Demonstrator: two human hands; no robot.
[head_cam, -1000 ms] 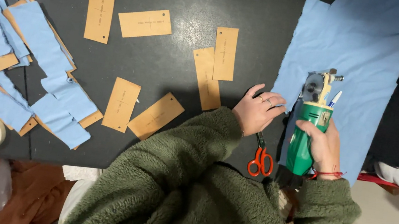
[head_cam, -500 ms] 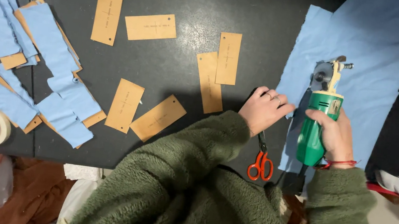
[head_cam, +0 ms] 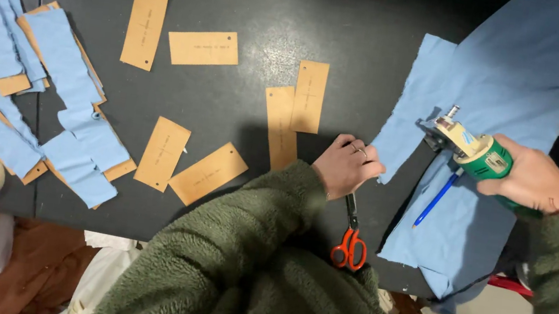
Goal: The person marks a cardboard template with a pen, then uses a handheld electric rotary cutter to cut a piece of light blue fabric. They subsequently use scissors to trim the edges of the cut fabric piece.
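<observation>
A light-blue fabric sheet (head_cam: 512, 87), soft, limp and likely light, drapes over the dark table's (head_cam: 355, 16) right end. The left hand (head_cam: 347, 166), fingers curled, pins its near-left cut edge, the sensible hold. The right hand (head_cam: 532, 179) is wrapped tight around a green handheld electric cutter (head_cam: 474, 152).

Scissors (head_cam: 350, 240) lie on the table (head_cam: 256, 3) between the card tags (head_cam: 163, 153) and the cloth (head_cam: 513, 80).
</observation>
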